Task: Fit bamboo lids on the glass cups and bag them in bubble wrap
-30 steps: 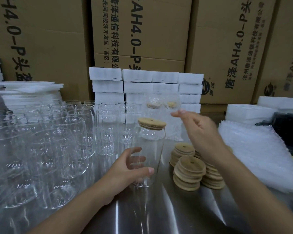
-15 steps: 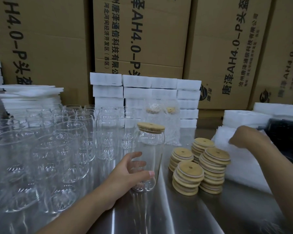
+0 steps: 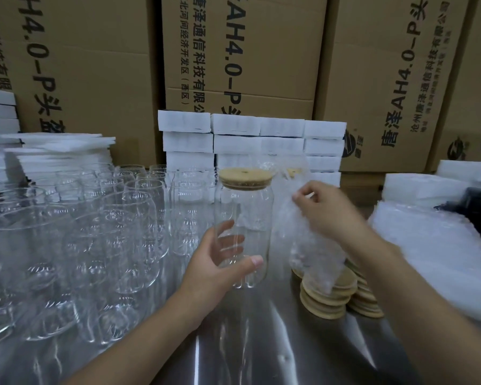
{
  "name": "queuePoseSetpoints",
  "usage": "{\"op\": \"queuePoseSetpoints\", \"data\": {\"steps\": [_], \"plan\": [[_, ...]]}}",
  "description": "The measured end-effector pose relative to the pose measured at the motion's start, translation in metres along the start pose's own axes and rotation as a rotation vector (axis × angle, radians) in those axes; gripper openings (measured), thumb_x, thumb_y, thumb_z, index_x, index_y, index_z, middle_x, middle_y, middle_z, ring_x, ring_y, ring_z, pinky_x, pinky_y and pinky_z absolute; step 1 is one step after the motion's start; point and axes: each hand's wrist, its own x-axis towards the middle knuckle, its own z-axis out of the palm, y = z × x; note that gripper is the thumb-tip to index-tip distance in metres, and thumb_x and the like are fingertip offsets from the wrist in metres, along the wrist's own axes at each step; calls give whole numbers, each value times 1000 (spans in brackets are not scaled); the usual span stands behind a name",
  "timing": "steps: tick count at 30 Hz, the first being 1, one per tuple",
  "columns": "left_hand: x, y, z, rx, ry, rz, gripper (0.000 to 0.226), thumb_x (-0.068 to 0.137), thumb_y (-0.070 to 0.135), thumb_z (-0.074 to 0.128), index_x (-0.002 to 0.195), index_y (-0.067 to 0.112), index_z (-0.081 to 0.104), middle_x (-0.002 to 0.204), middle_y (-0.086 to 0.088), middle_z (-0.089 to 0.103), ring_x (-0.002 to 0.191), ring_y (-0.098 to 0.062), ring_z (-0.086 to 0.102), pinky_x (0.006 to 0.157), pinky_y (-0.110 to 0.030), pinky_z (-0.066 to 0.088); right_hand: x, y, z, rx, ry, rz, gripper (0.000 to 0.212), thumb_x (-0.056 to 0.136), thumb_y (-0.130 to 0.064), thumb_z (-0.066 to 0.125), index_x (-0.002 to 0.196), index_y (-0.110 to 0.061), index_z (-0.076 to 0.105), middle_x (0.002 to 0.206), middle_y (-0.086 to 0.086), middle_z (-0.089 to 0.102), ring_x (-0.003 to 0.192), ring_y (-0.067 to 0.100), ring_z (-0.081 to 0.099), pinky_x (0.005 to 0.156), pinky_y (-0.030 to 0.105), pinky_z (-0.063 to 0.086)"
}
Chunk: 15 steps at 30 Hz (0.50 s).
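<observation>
Gripping the lidded glass cup (image 3: 245, 207) upright, the left hand (image 3: 214, 270) faces the right hand (image 3: 325, 209) pinching a bubble-wrap bag (image 3: 314, 259).

Tan bamboo lid (image 3: 245, 178), clear glass cup (image 3: 243, 234), white bubble wrap (image 3: 314, 245)

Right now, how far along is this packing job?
Done: a lid sits on the cup the left hand holds. In hand: the right hand pinches a bubble bag beside it, cup not yet inside. Left: many bare cups and stacks of lids wait on the table.
</observation>
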Motion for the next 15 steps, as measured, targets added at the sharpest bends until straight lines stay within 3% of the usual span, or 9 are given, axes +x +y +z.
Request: {"op": "queuePoseSetpoints", "data": {"steps": [2, 5, 9, 12, 15], "plan": [[1, 2, -1, 1, 57, 48, 82, 41, 50, 80, 117, 40, 52, 112, 10, 66, 101, 1, 65, 84, -28, 56, -8, 3, 33, -3, -78, -2, 19, 98, -36, 47, 96, -20, 57, 72, -2, 55, 61, 15, 50, 54, 29, 37], [1, 4, -1, 44, 122, 82, 80, 39, 53, 78, 114, 45, 51, 113, 15, 64, 100, 9, 62, 79, -19, 54, -19, 6, 69, -58, -223, -25, 17, 99, -32, 45, 101, -20, 57, 82, 1, 60, 77, 21, 59, 65, 31, 42], [1, 5, -1, 68, 176, 104, 80, 42, 54, 79, 114, 50, 47, 115, 17, 63, 104, 9, 59, 77, -15, 53, -29, 7, 84, -123, -339, -159, 9, 99, -29, 41, 95, -26, 50, 80, -2, 58, 71, 14, 55, 54, 24, 36], [1, 6, -1, 56, 213, 122, 77, 47, 48, 83, 115, 50, 47, 116, 15, 63, 103, 9, 61, 84, -24, 55, -36, 8, 85, -106, -367, -204, 17, 100, -31, 40, 105, -25, 55, 89, 1, 64, 81, 17, 60, 65, 25, 43], [1, 6, -3, 62, 226, 116, 83, 42, 57, 79, 118, 51, 47, 117, 16, 62, 106, 6, 60, 92, -35, 54, -36, 11, 81, -173, -387, -214, 19, 100, -31, 40, 110, -23, 54, 81, -11, 55, 76, 11, 51, 54, 17, 32]]}}
